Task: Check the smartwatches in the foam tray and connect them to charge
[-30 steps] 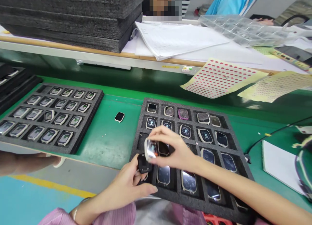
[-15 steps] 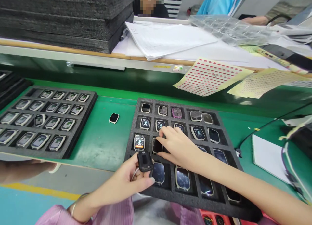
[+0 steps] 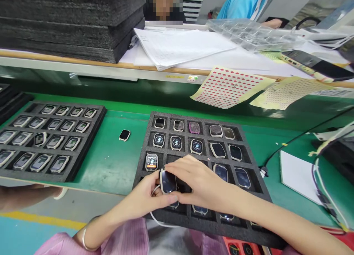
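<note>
A black foam tray (image 3: 250, 190) with several smartwatch bodies in its pockets lies in front of me on the green belt. My right hand (image 3: 199, 183) pinches one watch body (image 3: 167, 181), its dark screen facing up, over the tray's near left part. My left hand (image 3: 148, 198) is closed beneath that watch and grips a small black charger puck, mostly hidden, with a white cable (image 3: 157, 220) hanging from it. One watch with a lit screen (image 3: 151, 161) sits in a pocket just left of my hands.
A second foam tray of watches (image 3: 91, 135) lies to the left, a loose watch (image 3: 124, 135) between the trays. Another person's hand (image 3: 30, 194) rests at the lower left. Foam sheets (image 3: 69, 23), papers (image 3: 182, 45), sticker sheets (image 3: 229, 87) and a notepad (image 3: 298, 175) surround.
My right hand put the lit watch into a tray pocket, took another watch from the tray and brought it onto the black puck in my left hand. The camera drifted right.
</note>
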`<move>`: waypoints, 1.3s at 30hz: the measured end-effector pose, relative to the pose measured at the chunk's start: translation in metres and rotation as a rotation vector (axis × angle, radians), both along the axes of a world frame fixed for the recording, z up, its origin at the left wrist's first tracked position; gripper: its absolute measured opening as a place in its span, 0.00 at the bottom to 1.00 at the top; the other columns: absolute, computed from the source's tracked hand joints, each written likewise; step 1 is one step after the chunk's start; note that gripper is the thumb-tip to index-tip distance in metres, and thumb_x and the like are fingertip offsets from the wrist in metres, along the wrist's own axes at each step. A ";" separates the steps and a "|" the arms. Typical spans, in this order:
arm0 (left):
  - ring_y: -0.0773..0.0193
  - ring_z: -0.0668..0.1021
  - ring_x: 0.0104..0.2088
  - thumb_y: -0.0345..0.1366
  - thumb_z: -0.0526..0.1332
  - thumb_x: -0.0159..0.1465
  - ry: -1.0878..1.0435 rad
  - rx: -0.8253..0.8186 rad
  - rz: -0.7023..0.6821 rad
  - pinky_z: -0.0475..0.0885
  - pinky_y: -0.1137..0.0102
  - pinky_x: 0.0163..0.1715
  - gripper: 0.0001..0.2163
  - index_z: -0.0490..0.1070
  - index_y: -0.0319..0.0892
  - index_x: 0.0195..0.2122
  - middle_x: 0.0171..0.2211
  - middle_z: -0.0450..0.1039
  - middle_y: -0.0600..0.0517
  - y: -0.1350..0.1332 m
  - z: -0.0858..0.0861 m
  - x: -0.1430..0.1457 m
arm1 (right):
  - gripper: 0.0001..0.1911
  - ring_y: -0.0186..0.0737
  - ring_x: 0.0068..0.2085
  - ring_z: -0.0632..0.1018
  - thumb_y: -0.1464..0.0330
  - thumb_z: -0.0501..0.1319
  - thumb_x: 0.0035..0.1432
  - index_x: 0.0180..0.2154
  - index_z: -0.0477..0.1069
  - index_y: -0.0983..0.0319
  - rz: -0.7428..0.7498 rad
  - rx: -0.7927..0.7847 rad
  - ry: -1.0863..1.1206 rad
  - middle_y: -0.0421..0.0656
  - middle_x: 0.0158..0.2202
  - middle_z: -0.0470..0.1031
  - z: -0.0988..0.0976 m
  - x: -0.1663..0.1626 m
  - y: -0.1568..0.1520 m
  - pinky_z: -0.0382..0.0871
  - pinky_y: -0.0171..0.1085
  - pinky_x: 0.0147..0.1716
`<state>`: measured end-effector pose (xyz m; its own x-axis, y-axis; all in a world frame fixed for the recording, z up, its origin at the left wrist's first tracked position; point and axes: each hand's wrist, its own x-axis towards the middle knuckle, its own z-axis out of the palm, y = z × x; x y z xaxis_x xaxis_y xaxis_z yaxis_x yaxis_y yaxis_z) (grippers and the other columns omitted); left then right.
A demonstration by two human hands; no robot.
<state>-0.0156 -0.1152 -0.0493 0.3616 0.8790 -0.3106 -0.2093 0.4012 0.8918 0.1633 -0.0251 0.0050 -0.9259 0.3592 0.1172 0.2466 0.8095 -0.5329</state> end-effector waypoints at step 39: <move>0.57 0.70 0.45 0.38 0.57 0.66 0.204 0.152 -0.026 0.64 0.65 0.48 0.12 0.67 0.42 0.49 0.43 0.70 0.49 -0.007 0.005 -0.002 | 0.21 0.46 0.41 0.72 0.63 0.66 0.56 0.47 0.67 0.67 0.003 -0.015 0.186 0.50 0.41 0.73 -0.027 0.001 -0.004 0.67 0.44 0.41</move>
